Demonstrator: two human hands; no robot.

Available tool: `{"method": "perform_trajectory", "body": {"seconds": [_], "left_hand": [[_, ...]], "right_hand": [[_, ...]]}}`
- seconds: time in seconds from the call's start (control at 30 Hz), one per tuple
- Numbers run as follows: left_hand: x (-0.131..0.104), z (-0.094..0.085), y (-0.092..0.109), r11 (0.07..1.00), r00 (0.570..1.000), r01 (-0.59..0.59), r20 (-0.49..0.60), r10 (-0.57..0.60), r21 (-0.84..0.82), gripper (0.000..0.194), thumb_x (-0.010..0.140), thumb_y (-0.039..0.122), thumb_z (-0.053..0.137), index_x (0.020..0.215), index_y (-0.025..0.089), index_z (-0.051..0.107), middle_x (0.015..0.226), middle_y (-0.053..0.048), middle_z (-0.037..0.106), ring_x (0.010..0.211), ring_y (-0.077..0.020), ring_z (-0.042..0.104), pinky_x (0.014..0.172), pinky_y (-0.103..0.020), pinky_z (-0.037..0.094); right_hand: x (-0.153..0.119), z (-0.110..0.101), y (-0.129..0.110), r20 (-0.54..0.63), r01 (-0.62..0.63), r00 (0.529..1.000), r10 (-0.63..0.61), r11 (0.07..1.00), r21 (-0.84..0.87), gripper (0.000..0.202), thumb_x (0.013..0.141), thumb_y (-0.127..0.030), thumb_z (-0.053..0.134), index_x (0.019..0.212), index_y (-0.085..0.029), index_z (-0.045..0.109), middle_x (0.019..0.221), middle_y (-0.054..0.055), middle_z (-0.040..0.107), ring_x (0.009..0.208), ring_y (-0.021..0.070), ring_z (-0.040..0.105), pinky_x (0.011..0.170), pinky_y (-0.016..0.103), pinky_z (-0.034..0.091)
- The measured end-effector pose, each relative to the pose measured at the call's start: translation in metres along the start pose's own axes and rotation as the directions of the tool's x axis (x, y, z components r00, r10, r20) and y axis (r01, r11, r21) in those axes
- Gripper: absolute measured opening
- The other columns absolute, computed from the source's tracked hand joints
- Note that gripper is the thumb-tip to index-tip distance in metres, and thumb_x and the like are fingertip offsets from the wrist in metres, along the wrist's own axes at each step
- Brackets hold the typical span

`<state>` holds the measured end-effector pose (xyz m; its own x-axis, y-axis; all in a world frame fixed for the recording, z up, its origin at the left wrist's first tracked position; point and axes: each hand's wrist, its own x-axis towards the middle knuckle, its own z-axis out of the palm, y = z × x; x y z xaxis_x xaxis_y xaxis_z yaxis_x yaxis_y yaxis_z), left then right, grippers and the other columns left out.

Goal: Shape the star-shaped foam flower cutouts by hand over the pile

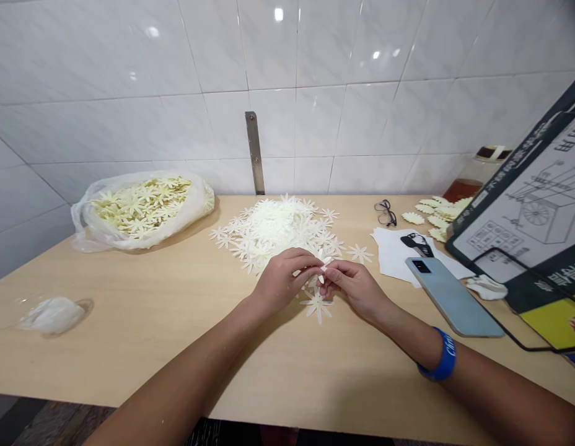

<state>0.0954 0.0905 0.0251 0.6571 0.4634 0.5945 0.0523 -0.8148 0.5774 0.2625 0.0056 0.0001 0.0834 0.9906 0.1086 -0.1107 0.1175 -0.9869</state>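
Observation:
Both hands meet just in front of a heap of white petalled flower cut-outs (278, 226) on the wooden table. My left hand (287, 279) pinches a small white flower piece (323, 268) between thumb and fingers. From the right, my right hand (355, 285) grips the same piece, its fingertips close to those of the left. The piece is partly hidden by the fingers. Just below the hands a single flower cut-out (318, 305) lies flat, and another (360, 253) rests to the right of the heap.
Left: an open plastic bag (204, 195) of yellowish cut-outs and a clear container with white material (55, 314). Right: a phone (455, 297), white paper (392, 254), glasses (385, 212), leaf-shaped pieces (412, 218), a jar (473, 173) and a large printed box (533, 210). Tiled wall behind.

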Motion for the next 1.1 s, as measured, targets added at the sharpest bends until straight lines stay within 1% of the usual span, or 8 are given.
{"method": "perform_trajectory", "body": {"seconds": [0.23,0.33,0.43,0.5,0.6,0.73,0.9,1.1], "left_hand": [[0.002,0.001,-0.003,0.991,0.995,0.077,-0.049,-0.083,-0.111,0.013,0.087,0.020,0.061,0.083,0.020,0.074,0.085,-0.003,0.072,0.079,-0.0142,0.065,0.074,-0.025,0.050],[0.003,0.001,0.002,0.982,0.991,0.122,-0.030,-0.128,-0.145,0.014,0.087,0.022,0.060,0.082,0.019,0.073,0.085,-0.004,0.072,0.079,-0.0142,0.064,0.075,-0.025,0.049],[0.003,0.002,0.008,0.954,0.974,0.215,-0.022,-0.224,-0.209,0.015,0.086,0.024,0.059,0.081,0.018,0.071,0.084,-0.004,0.070,0.079,-0.0146,0.063,0.075,-0.025,0.048],[0.004,0.003,0.009,0.894,0.933,0.330,-0.042,-0.359,-0.302,0.014,0.083,0.028,0.062,0.079,0.017,0.070,0.082,-0.004,0.069,0.078,-0.0149,0.062,0.073,-0.025,0.047],[0.006,0.003,0.003,0.745,0.829,0.459,-0.069,-0.555,-0.484,0.016,0.078,0.032,0.066,0.076,0.016,0.068,0.075,-0.002,0.065,0.071,-0.0132,0.058,0.070,-0.025,0.047],[0.010,-0.001,-0.011,0.585,0.737,0.454,-0.085,-0.670,-0.672,0.014,0.073,0.029,0.066,0.072,0.016,0.062,0.064,0.002,0.054,0.063,-0.0095,0.051,0.070,-0.025,0.046],[0.013,-0.006,-0.011,0.488,0.674,0.454,-0.072,-0.736,-0.745,0.014,0.067,0.021,0.070,0.078,0.014,0.064,0.063,0.004,0.051,0.058,-0.0073,0.048,0.068,-0.025,0.045],[0.012,-0.006,-0.011,0.388,0.657,0.444,0.000,-0.754,-0.808,0.029,0.064,0.025,0.079,0.089,0.013,0.072,0.073,0.001,0.059,0.064,-0.0063,0.051,0.076,-0.026,0.047]], "right_hand": [[-0.001,-0.001,0.002,0.014,0.006,1.000,-0.006,0.999,0.037,0.030,0.082,-0.046,0.070,0.073,-0.018,0.069,0.071,0.004,0.069,0.059,0.0141,0.063,0.060,0.028,0.052],[-0.002,0.000,0.001,0.018,0.006,1.000,-0.006,1.000,0.028,0.030,0.083,-0.046,0.068,0.075,-0.018,0.069,0.073,0.004,0.070,0.061,0.0139,0.064,0.061,0.028,0.052],[-0.002,0.001,-0.001,0.024,0.009,1.000,-0.009,1.000,0.016,0.031,0.083,-0.047,0.068,0.075,-0.017,0.069,0.073,0.004,0.069,0.061,0.0141,0.064,0.061,0.028,0.052],[-0.002,0.002,-0.002,0.022,0.013,1.000,-0.013,1.000,0.003,0.032,0.082,-0.048,0.068,0.075,-0.017,0.069,0.071,0.004,0.069,0.061,0.0141,0.063,0.061,0.028,0.052],[-0.002,0.002,-0.003,0.017,0.017,1.000,-0.016,1.000,-0.015,0.031,0.083,-0.047,0.067,0.076,-0.017,0.068,0.072,0.005,0.070,0.061,0.0141,0.063,0.062,0.028,0.053],[-0.002,0.000,-0.001,0.005,0.019,1.000,-0.019,1.000,-0.021,0.029,0.086,-0.045,0.065,0.077,-0.017,0.067,0.073,0.004,0.069,0.061,0.0140,0.063,0.062,0.028,0.052],[-0.001,-0.002,0.001,-0.001,-0.017,1.000,0.017,0.999,0.027,0.026,0.087,-0.042,0.064,0.078,-0.018,0.065,0.074,0.004,0.068,0.064,0.0148,0.064,0.062,0.028,0.052],[0.000,-0.003,-0.001,-0.100,-0.028,0.995,0.030,0.999,0.027,0.027,0.084,-0.042,0.065,0.074,-0.018,0.064,0.072,0.004,0.066,0.061,0.0143,0.062,0.059,0.028,0.051]]}}
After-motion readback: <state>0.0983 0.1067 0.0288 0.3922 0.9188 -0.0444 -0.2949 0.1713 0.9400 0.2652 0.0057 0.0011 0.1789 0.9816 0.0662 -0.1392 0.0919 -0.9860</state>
